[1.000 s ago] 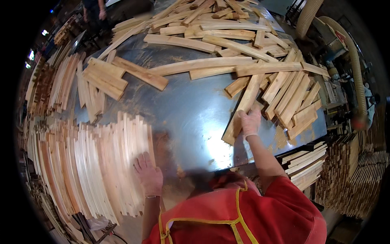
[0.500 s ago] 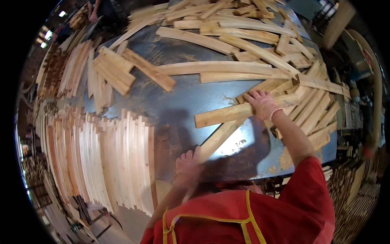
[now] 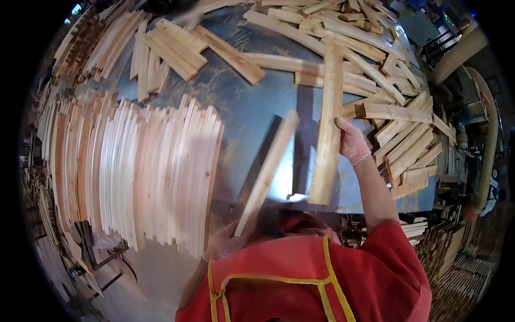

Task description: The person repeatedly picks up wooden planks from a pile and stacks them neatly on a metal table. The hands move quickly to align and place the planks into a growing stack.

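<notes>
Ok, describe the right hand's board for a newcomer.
Start at the grey metal table, then the jumbled pale wooden boards toward the upper right. In front of them, the right hand holds one long, flat, yellowish wooden board. Its neighbours slant or lie crosswise; it runs nearly straight up the picture.

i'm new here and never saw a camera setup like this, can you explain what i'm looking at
There is no robot here, just a person using two hands. The camera is worn on the head and looks down; its wide fisheye lens bends straight edges. The right hand holds a long board by its right edge. The left hand, blurred, holds the near end of a narrower board. On the shiny table, loose boards lie in a jumble at the far side and right. To the left, pale strips are packed side by side.
</notes>
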